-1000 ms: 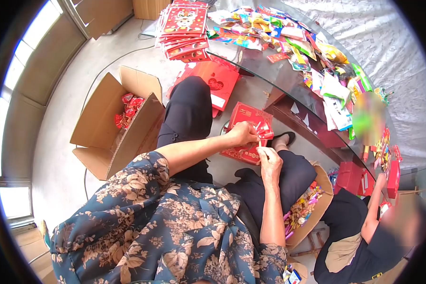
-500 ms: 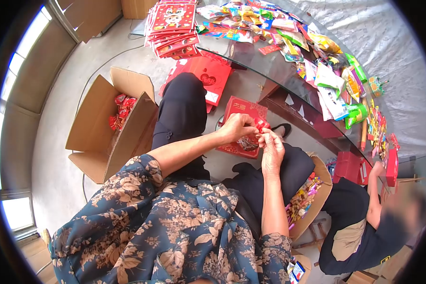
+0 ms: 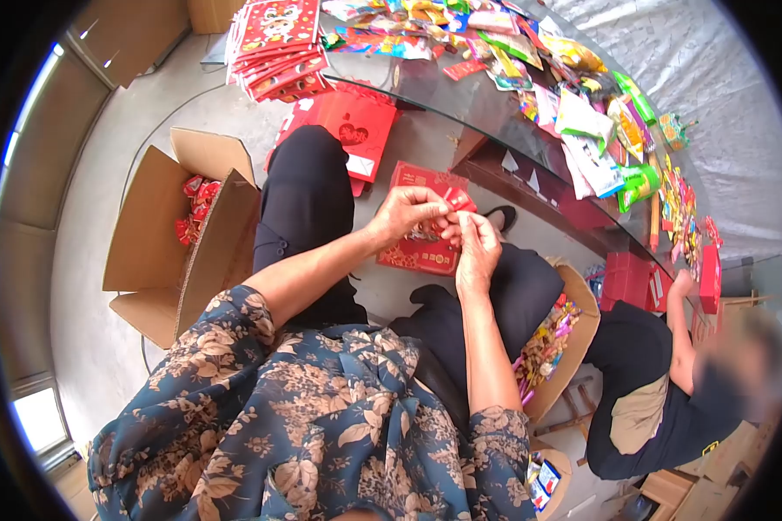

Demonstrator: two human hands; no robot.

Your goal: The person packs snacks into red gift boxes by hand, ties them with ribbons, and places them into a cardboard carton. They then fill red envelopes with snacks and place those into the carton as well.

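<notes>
My left hand (image 3: 408, 214) pinches one side of a small red shiny piece (image 3: 463, 201), and my right hand (image 3: 478, 250) pinches it from the other side. Both hands meet in front of my knees, fingers closed. The fingers cover part of the piece, and I cannot tell whether it is ribbon or a wrapper. Below them, a red printed box (image 3: 415, 259) rests on the floor between my legs, partly hidden by the hands.
Left stands an open cardboard box (image 3: 139, 234) with red-wrapped pieces (image 3: 198, 207). By my right leg, another carton (image 3: 573, 360) holds colourful sticks. Snack packets (image 3: 585, 115) and stacked red printed bags (image 3: 278, 39) lie on the glass table (image 3: 391, 78). A co-worker (image 3: 643, 373) sits at right.
My view has shifted slightly, so most things sit further left and a little higher. My hands stay together at the red piece, which now shows as a flatter, broader shape above the fingertips.
</notes>
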